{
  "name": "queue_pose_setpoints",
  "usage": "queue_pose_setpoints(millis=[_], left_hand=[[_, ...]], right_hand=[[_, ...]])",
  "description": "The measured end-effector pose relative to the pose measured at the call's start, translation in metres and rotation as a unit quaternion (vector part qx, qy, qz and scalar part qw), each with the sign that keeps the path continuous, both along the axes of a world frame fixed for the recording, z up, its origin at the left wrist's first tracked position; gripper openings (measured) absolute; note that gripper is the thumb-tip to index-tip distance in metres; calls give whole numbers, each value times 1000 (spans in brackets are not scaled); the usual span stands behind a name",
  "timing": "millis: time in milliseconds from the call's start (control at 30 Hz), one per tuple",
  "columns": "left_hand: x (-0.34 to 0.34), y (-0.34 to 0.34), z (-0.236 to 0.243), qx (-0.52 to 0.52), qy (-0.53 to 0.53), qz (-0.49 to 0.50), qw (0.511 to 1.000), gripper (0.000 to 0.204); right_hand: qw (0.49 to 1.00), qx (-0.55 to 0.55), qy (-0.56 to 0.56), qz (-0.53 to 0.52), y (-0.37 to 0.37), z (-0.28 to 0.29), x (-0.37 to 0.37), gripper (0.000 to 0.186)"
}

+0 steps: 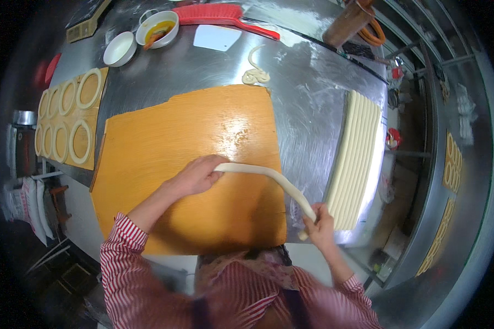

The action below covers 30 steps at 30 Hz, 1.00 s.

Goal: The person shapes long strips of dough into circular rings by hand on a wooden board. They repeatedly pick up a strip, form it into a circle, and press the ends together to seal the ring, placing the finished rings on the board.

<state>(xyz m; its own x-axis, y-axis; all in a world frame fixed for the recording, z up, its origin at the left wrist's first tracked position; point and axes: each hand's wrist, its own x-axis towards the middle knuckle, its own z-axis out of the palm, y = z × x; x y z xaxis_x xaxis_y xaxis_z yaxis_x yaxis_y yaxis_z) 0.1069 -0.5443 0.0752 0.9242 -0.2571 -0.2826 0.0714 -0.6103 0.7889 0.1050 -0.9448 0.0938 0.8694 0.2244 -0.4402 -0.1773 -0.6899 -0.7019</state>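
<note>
A steel table (pixel 307 126) lay beneath an orange board (pixel 175 131). Fingers of the left hand (pixel 196 174) seemed closed on one end of a dough rope (pixel 258 169); those of the right hand (pixel 322 223) gripped near its other. Uneven pulling could have thinned it; right of the right fingers, dough strips (pixel 354 164) risked being brushed.

A shiny steel table (pixel 307 82) stands left of metal shelving (pixel 455 60).

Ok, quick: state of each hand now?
Left hand: closed, holding one end of the dough strip.
Right hand: closed around the strip near its other end.
</note>
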Motion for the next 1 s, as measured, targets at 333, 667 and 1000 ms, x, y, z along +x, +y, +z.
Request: queue_pose_setpoints(millis=[333,667,1000], left_hand=[[21,60,-1,-54,-41,424,903,35],[62,57,-64,186,-93,320,924,43],[51,63,-50,154,-176,291,928,33]], right_hand=[[962,-33,-258,81,173,15,158,33],[954,-117,-248,116,209,-74,182,42],[940,-38,-271,203,172,-52,187,38]])
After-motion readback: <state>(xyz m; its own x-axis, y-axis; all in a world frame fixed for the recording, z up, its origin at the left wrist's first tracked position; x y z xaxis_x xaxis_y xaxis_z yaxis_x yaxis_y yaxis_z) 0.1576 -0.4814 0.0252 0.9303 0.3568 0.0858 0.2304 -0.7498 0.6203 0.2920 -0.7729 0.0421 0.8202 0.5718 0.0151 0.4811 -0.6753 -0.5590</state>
